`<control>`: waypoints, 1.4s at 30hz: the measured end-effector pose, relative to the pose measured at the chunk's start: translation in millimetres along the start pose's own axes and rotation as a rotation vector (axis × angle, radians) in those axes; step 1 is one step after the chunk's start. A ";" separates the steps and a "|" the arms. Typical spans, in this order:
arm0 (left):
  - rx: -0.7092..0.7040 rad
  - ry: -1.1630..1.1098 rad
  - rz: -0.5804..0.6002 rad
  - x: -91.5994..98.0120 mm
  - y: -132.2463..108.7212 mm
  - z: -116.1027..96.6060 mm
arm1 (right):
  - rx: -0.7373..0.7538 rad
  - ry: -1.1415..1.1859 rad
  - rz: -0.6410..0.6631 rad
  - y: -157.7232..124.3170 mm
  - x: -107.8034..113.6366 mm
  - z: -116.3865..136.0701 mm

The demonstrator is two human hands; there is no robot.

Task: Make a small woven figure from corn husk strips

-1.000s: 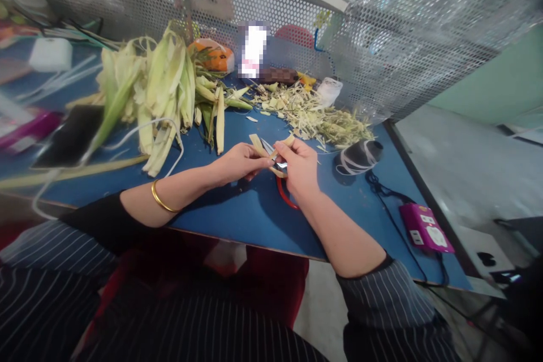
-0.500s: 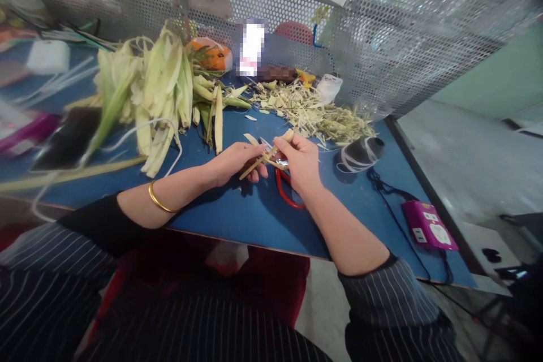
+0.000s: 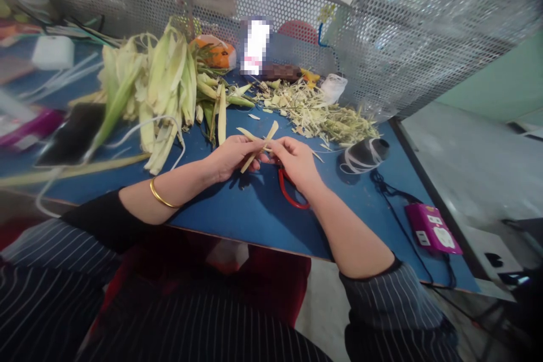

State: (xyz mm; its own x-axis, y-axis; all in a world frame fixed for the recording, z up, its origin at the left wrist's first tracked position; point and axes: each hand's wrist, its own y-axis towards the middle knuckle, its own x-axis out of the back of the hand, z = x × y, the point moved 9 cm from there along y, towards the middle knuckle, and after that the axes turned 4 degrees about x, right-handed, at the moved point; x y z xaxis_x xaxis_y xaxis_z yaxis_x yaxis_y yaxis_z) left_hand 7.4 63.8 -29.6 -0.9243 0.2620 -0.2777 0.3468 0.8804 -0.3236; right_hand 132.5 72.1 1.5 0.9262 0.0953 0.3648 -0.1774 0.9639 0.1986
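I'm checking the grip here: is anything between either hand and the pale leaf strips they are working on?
Nothing visible. The left hand and the right hand both pinch the leaf strips directly with bare fingers, above the blue table. A red handle loop shows below the right hand, outside the pinch.

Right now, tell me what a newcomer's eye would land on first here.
First, the left hand and right hand at the middle of the blue table, pinching a pale husk strip between them. Behind on the left lies a big heap of green-yellow husks, with a pile of shredded trimmings to its right by the perforated metal screen.
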 end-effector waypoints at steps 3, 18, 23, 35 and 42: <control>-0.011 0.042 -0.031 2.5 0.9 0.6 | 0.067 -0.214 0.017 -3.1 0.8 11.4; -0.094 0.073 -0.083 3.5 -2.7 -6.6 | 0.116 -0.244 -0.108 -7.7 15.8 23.0; -0.048 0.157 -0.083 -2.7 -7.3 -2.2 | 0.013 0.088 -0.053 -2.3 3.5 5.4; 0.000 -0.065 0.113 -12.7 -7.4 -2.2 | -0.017 0.260 -0.111 1.0 8.4 -2.4; -0.015 -0.258 0.166 -13.7 -8.4 -12.3 | 0.105 0.126 0.065 0.4 -0.8 17.7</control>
State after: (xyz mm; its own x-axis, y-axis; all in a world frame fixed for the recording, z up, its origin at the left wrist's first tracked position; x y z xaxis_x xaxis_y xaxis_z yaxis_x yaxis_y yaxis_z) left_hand 15.1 57.7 -11.9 -0.7835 0.2953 -0.5468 0.4855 0.8401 -0.2420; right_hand 125.7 68.0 17.4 0.9449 0.1932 0.2642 -0.2657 0.9241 0.2745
